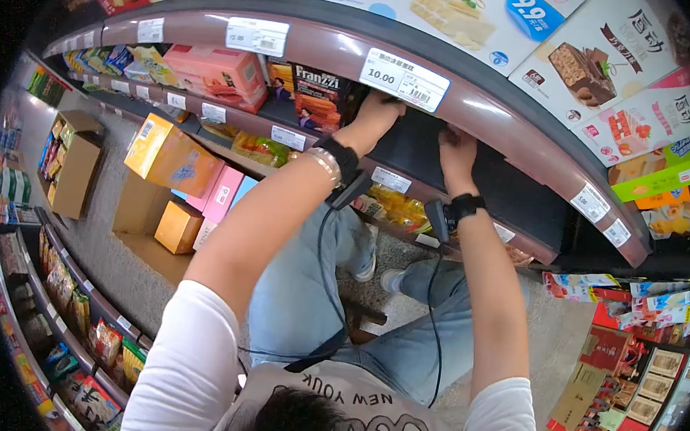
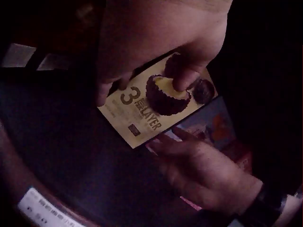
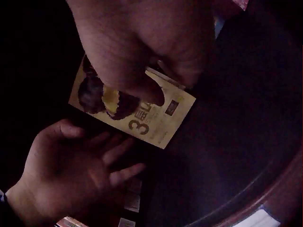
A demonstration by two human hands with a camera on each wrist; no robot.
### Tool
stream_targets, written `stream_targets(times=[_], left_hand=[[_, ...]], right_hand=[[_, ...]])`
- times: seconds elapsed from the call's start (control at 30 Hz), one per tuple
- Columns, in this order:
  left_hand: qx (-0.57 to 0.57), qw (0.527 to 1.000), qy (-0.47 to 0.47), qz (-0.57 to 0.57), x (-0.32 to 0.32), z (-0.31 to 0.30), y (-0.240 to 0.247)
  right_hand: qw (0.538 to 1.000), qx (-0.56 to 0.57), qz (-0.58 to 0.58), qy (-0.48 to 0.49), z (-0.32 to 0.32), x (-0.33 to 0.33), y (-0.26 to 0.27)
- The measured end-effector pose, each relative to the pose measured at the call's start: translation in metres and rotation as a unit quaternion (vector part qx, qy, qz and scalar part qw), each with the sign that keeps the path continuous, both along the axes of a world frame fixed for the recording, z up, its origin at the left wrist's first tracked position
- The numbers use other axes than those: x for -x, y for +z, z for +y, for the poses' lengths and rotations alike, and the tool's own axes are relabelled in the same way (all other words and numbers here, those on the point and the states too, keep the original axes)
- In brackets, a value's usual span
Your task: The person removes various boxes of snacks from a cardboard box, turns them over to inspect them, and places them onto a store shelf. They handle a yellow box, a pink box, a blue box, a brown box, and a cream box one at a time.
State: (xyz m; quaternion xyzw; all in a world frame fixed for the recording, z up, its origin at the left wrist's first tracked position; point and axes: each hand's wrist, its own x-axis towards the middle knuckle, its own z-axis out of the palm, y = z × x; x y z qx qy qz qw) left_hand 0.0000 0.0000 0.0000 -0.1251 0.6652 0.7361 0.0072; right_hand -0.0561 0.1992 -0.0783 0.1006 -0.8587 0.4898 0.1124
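A yellow cake box (image 2: 123, 111) with "3 LAYER" and round chocolate cakes printed on it lies inside the dark shelf bay. My left hand (image 1: 378, 121) is along one side of it; the right wrist view shows that hand (image 3: 66, 170) palm up, its fairly straight fingers at the box's edge. On the opposite side is my right hand (image 1: 457, 153). In the left wrist view, the right hand's (image 2: 208, 172) extended fingers lie along the lower edge, over a bluish printed box (image 2: 213, 125). Each thumb overlaps the yellow face in its own wrist view.
Overhead runs a shelf lip with price tags (image 1: 404, 78), cake boxes above it. A black Franzzi box (image 1: 316, 96) stands left of my left hand. Bagged goods (image 1: 402, 208) fill the shelf below. An open carton (image 1: 145, 228) of boxes sits on the floor at left.
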Motion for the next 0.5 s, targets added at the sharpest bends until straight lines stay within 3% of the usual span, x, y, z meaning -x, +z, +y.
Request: stream_targets(times=[0.03, 0.07, 0.17, 0.23, 0.4, 0.5], left_hand=[[-0.003, 1.000, 0.029, 0.012, -0.011, -0.004, -0.002], [-0.054, 0.997, 0.043, -0.019, -0.038, -0.006, 0.013], [-0.076, 0.996, -0.008, -0.037, -0.105, -0.040, 0.031], [-0.078, 0.996, 0.017, -0.029, -0.151, -0.067, 0.031], [-0.095, 0.973, 0.198, -0.076, -0.272, -0.142, 0.030], [-0.146, 0.927, 0.300, -0.171, -0.325, -0.188, -0.006]], right_hand=[[0.998, 0.036, -0.044, -0.030, -0.004, -0.020, 0.013], [0.998, 0.061, -0.007, 0.002, -0.005, -0.031, 0.007], [0.954, 0.208, -0.196, 0.088, -0.033, -0.104, 0.071], [0.934, 0.236, -0.225, 0.145, -0.054, -0.138, 0.089], [0.879, 0.246, -0.297, 0.281, -0.119, -0.202, 0.115], [0.854, 0.232, -0.290, 0.363, -0.170, -0.231, 0.113]])
